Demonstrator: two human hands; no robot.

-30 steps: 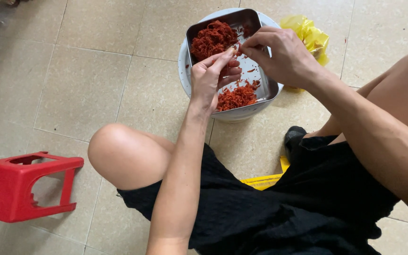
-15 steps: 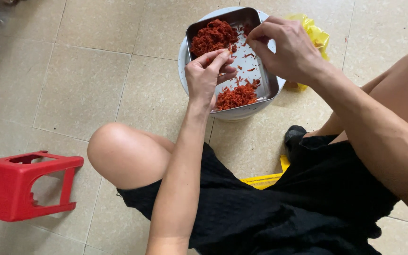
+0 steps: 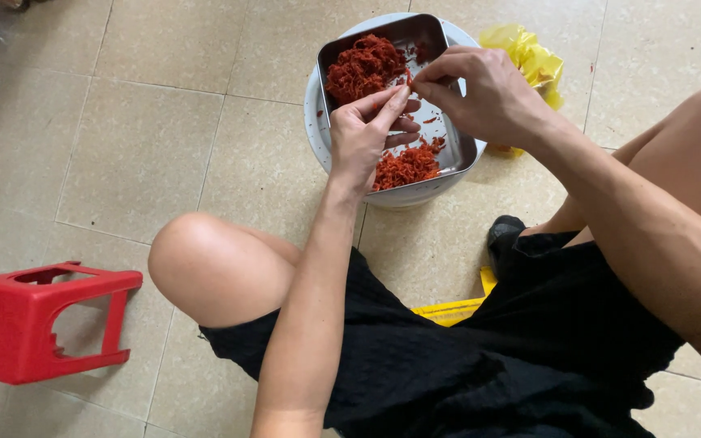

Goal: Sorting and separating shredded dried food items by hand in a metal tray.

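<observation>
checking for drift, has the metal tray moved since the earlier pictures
No. The metal tray sits in the same spot on the white bowl, beside the yellow bag, as before; only the camera's framing shifts slightly.
</observation>
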